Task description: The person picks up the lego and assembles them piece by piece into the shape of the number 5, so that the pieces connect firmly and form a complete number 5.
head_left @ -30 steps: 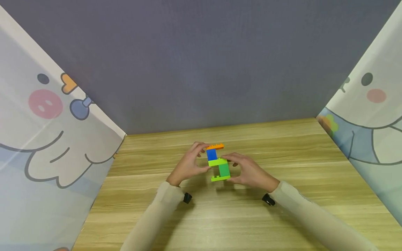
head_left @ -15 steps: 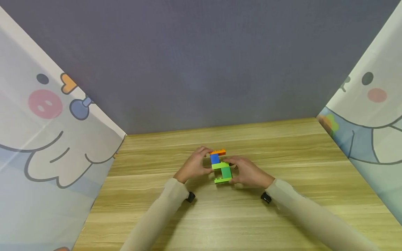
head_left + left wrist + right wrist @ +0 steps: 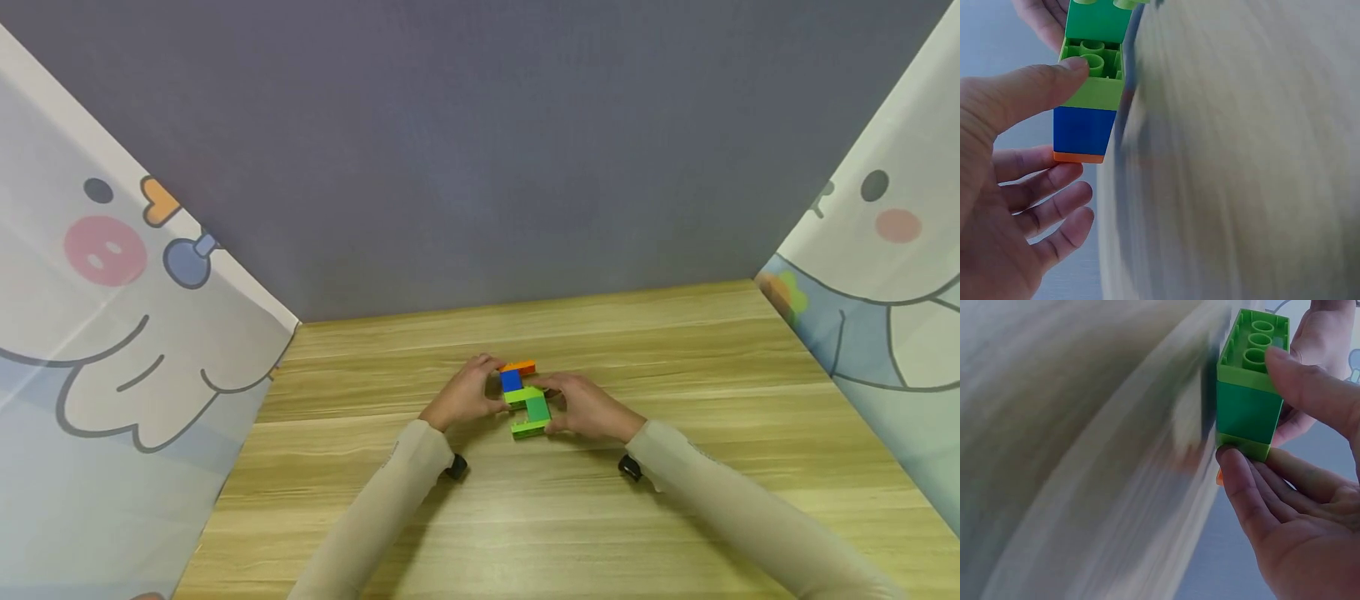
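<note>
Toy building bricks joined in a zigzag lie close over the table between both hands: an orange brick [image 3: 519, 367] at the far end, a blue brick [image 3: 512, 381], a lime brick [image 3: 522, 396], a green brick [image 3: 537, 408], and another lime brick [image 3: 530, 428] nearest the body. My left hand [image 3: 468, 392] pinches the blue part, thumb on the middle lime brick's underside and fingertip on the orange brick [image 3: 1079, 157]. With thumb on the near lime brick [image 3: 1250, 375] and fingers at the middle one, my right hand [image 3: 588, 406] pinches the green part.
The wooden table [image 3: 480, 517] stretches out on all sides of the hands. A grey panel [image 3: 480, 150] rises behind its far edge. Cartoon-printed curtains [image 3: 90, 333] flank it left and right. Black wrist cameras [image 3: 630, 467] sit under both sleeves.
Both hands have lowered the joined bricks toward the table and slightly toward the body, still gripping them. The bricks have tipped a little, so more of their near faces shows.
</note>
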The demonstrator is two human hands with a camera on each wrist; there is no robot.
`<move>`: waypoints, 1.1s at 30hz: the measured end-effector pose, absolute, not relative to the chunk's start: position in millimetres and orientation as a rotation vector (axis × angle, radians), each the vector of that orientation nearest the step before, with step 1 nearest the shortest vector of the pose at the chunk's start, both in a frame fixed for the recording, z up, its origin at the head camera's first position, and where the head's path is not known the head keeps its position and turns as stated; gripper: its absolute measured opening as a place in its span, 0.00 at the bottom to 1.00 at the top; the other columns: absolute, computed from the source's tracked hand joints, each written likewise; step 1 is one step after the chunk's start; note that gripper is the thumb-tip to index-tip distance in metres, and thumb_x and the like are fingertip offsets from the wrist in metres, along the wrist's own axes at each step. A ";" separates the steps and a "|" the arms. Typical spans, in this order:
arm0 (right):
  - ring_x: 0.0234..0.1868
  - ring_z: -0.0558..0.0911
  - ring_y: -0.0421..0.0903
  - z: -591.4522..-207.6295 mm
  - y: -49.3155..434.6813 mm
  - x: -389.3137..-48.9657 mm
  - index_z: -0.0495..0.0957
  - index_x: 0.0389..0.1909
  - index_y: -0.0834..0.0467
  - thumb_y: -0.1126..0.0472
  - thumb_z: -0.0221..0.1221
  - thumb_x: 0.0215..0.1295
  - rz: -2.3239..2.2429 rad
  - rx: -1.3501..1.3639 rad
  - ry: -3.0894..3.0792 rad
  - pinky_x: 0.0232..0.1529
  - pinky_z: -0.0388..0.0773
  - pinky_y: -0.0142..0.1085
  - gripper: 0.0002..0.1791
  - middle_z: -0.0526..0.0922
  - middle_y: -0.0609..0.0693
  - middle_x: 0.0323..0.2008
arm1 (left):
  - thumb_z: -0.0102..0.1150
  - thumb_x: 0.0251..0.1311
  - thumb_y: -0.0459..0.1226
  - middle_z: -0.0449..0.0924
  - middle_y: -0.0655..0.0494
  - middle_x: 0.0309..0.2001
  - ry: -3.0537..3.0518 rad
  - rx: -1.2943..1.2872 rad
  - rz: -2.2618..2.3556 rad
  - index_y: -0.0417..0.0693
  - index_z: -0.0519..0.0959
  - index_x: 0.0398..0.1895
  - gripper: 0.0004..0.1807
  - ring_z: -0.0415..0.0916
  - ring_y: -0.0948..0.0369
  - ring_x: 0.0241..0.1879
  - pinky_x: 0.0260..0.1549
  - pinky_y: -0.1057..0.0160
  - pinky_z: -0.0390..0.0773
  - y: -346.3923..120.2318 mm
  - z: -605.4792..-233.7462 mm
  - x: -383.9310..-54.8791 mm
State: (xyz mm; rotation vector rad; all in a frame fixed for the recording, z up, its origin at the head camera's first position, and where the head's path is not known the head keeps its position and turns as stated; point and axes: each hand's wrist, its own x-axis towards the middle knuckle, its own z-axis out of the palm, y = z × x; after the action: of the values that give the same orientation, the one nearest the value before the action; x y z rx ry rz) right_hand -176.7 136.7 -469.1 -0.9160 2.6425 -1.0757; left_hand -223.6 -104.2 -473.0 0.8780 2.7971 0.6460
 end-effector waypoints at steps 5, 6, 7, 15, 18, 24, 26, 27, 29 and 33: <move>0.52 0.76 0.52 -472.4 137.1 -178.9 0.68 0.65 0.59 0.64 0.75 0.43 -1.096 -0.915 2.627 0.49 0.75 0.47 0.44 0.71 0.58 0.60 | 0.71 0.50 0.49 0.65 0.53 0.62 2.771 0.869 0.640 0.45 0.67 0.66 0.41 0.63 0.55 0.60 0.57 0.55 0.68 -104.0 -476.2 -225.9; 0.53 0.76 0.52 -472.6 137.1 -179.2 0.68 0.65 0.59 0.64 0.75 0.43 -1.094 -0.910 2.633 0.50 0.75 0.47 0.44 0.72 0.57 0.60 | 0.71 0.50 0.49 0.65 0.53 0.62 2.769 0.862 0.634 0.45 0.66 0.66 0.41 0.63 0.55 0.61 0.57 0.55 0.68 -104.0 -476.0 -225.9; 0.52 0.76 0.52 -472.8 137.2 -179.5 0.69 0.64 0.59 0.63 0.75 0.43 -1.092 -0.905 2.639 0.50 0.75 0.47 0.43 0.72 0.57 0.60 | 0.70 0.50 0.49 0.65 0.52 0.62 2.766 0.855 0.630 0.45 0.66 0.66 0.41 0.63 0.54 0.61 0.57 0.55 0.68 -103.6 -475.4 -225.9; 0.46 0.79 0.52 -474.5 137.5 -180.7 0.71 0.61 0.64 0.61 0.76 0.42 -1.143 -0.865 2.623 0.45 0.78 0.43 0.41 0.76 0.57 0.55 | 0.70 0.51 0.48 0.66 0.52 0.61 2.751 0.830 0.602 0.45 0.65 0.68 0.41 0.65 0.55 0.59 0.56 0.55 0.68 -102.4 -471.4 -226.3; 0.47 0.79 0.53 -475.0 137.8 -180.7 0.71 0.61 0.64 0.61 0.75 0.43 -1.148 -0.861 2.616 0.45 0.77 0.44 0.41 0.75 0.56 0.54 | 0.70 0.51 0.47 0.67 0.52 0.60 2.753 0.863 0.610 0.45 0.65 0.67 0.41 0.65 0.55 0.59 0.56 0.56 0.68 -103.1 -472.6 -227.3; 0.53 0.76 0.54 -475.9 138.7 -180.2 0.69 0.62 0.63 0.60 0.74 0.45 -1.105 -0.881 2.629 0.51 0.74 0.46 0.41 0.73 0.57 0.58 | 0.70 0.51 0.48 0.66 0.52 0.61 2.738 0.843 0.617 0.45 0.65 0.68 0.41 0.64 0.55 0.60 0.57 0.55 0.67 -103.6 -475.9 -229.0; 0.55 0.74 0.54 -476.1 139.3 -179.8 0.69 0.62 0.63 0.59 0.74 0.46 -1.076 -0.886 2.646 0.53 0.73 0.47 0.41 0.72 0.57 0.59 | 0.69 0.52 0.48 0.66 0.53 0.62 2.730 0.829 0.618 0.45 0.64 0.68 0.41 0.63 0.55 0.61 0.57 0.54 0.67 -103.6 -476.5 -229.3; 0.56 0.74 0.55 -476.2 139.5 -179.5 0.69 0.62 0.63 0.59 0.74 0.46 -1.064 -0.888 2.654 0.54 0.72 0.47 0.41 0.72 0.57 0.59 | 0.69 0.52 0.48 0.66 0.53 0.62 2.727 0.828 0.620 0.45 0.64 0.68 0.41 0.63 0.55 0.61 0.57 0.54 0.67 -103.6 -476.6 -229.4; 0.57 0.73 0.55 -476.4 140.0 -179.1 0.69 0.62 0.63 0.58 0.73 0.47 -1.042 -0.895 2.666 0.54 0.71 0.47 0.40 0.71 0.58 0.60 | 0.69 0.52 0.48 0.66 0.54 0.61 2.720 0.828 0.625 0.45 0.64 0.68 0.41 0.63 0.55 0.61 0.57 0.55 0.67 -103.5 -477.2 -229.8; 0.58 0.71 0.56 -475.4 140.5 -177.6 0.68 0.62 0.65 0.58 0.73 0.48 -1.045 -0.891 2.662 0.56 0.70 0.49 0.40 0.70 0.59 0.60 | 0.69 0.52 0.48 0.66 0.53 0.60 2.716 0.844 0.636 0.44 0.64 0.68 0.41 0.64 0.55 0.60 0.57 0.55 0.67 -103.4 -477.7 -230.1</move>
State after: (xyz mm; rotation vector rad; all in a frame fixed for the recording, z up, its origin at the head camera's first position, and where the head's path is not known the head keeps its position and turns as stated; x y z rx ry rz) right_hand -177.6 140.5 -475.4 -0.8906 2.6623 -1.0452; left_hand -230.1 -103.4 -477.7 0.8443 2.7162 0.6358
